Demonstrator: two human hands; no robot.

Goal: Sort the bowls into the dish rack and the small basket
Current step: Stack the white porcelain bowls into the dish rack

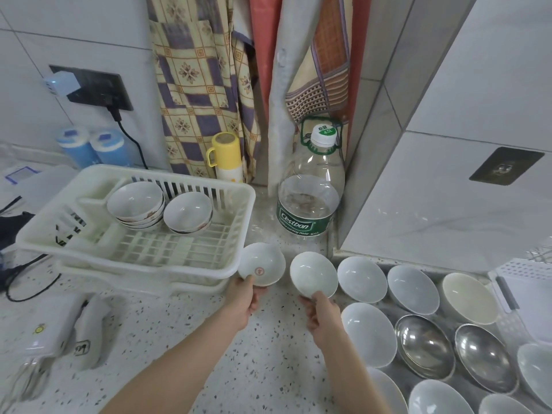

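While both hands are loaded, the sorting sits mid-transfer: the left hand [243, 297] pinches the near rim of a small white ceramic bowl with a red mark inside [262, 263], held just off the front right corner of the white slotted plastic dish rack [136, 252], and the right hand [322, 315] grips the rim of a plain white ceramic bowl [313, 274] a little farther right of that corner. Inside the rack, a stack of patterned white bowls [136, 204] and a single patterned bowl [188, 212] stand toward its back. Well right of the rack, more white bowls [362, 279] and two shiny steel bowls [424, 345] wait unsorted, with the white perforated small basket [525, 279] beyond them. Next, I judge, the marked bowl must lift over the rack's rim and settle beside the others.
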